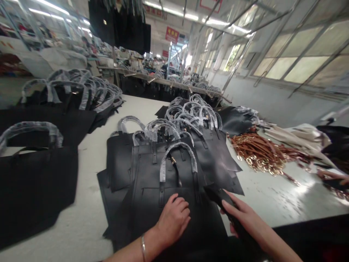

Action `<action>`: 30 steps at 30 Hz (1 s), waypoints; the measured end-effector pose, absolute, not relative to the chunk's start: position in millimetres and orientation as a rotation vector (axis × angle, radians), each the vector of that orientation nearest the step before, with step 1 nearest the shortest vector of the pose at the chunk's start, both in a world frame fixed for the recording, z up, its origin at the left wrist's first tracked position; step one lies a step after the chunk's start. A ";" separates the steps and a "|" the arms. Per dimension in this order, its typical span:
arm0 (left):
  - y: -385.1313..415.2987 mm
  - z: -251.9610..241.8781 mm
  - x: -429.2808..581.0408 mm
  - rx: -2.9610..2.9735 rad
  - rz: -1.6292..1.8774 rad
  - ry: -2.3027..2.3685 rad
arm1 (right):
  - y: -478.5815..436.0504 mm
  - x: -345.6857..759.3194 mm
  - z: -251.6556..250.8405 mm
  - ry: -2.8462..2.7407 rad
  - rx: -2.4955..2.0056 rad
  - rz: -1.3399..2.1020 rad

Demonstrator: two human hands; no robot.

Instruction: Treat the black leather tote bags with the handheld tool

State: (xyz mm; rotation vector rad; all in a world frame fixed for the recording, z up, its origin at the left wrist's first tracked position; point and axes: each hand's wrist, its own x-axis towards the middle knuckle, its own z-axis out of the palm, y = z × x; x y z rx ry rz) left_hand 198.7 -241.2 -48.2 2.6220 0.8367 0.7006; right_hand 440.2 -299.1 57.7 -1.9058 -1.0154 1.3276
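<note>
I see left hand (174, 218) curled, knuckles pressing on top bag (152, 174); right hand (242, 218) gripping black strip (216, 193) beside bag. My worry: uneven push slides bag off stack; strip snags wrapped handle (188, 151).

Long factory hall. White tabletop (131, 109) stretching ahead; more benches (174, 83) behind. Pale wall (272, 103) right, large frosted windows (300, 67) above, daylight through. Fluorescent tubes (174, 12) overhead; red signs (172, 35) hanging far back.

Left hand (173, 218) rests on black tote bag (152, 182); right hand (241, 216) grips dark piece (217, 194), possibly strap; brown straps (259, 153) nearby.
</note>
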 end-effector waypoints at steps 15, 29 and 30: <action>-256.9 -53.8 148.9 2.571 0.803 1.096 | -265.6 364.0 42.9 -1.338 -1.921 1.508; -254.0 -52.3 147.1 2.561 0.762 1.070 | -256.8 356.5 44.1 -1.415 -1.908 1.433; -255.1 -53.0 146.2 2.558 0.769 1.063 | -252.3 355.7 46.5 -1.403 -1.893 1.325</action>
